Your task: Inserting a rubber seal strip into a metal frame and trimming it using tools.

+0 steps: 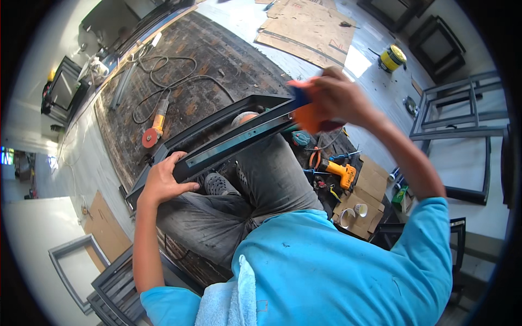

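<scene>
Across my lap lies a black metal frame [209, 124], with a silver metal strip [234, 143] fixed along its near bar. My left hand [162, 180] is wrapped around the left end of that bar, thumb on the near side and fingers on top. At the bar's far right end is my right hand [340, 99], closed on an orange and dark-blue rag [311, 113]. Motion smears both the rag and that hand. The rag is against or just above the bar; which of these I cannot tell.
An angle grinder [158, 121] with a red disc lies left on the dark board [217, 54], its cord looped behind. A yellow drill [341, 171], pliers [314, 158] and cups [360, 209] sit by my right knee. Metal frames [478, 132] lean at right; cardboard [304, 32] lies ahead.
</scene>
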A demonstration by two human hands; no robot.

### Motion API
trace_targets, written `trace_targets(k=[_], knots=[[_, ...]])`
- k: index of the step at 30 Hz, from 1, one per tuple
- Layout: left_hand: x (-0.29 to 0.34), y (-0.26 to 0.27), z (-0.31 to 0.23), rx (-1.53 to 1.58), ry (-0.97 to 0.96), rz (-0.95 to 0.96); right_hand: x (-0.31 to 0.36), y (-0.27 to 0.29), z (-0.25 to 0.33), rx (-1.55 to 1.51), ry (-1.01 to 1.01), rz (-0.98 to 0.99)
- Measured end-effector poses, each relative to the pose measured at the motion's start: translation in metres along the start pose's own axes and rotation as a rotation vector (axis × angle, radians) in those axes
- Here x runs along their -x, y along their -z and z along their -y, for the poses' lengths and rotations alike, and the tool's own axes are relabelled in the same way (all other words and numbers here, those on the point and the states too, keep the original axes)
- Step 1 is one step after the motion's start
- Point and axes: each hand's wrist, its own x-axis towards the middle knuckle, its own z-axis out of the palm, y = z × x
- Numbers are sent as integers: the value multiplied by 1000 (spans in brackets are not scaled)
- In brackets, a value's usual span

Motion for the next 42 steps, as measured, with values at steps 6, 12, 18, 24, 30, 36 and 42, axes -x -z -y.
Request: trace_targets(k=[6, 12, 18, 24, 30, 36, 42], knots=[[-4, -4, 1, 158, 39, -28, -54, -122, 102, -174, 444, 117], [-3, -1, -2, 151, 73, -42, -11, 3, -56, 490, 218, 622], [-2, -10, 5, 173, -88, -230, 2, 59, -34, -12, -278, 200], [-21, -11, 6, -148, -531, -329, 7, -24, 43, -503, -80, -89], [-27, -18, 14, -146, -475, -399, -18, -127, 145, -405, 567, 66], [-45, 0, 12, 27, -381, -445, -29, -195, 175, -343, 529, -10], [-61, 26, 6, -270, -587, -529, -36, -194, 179, -329, 555, 47]])
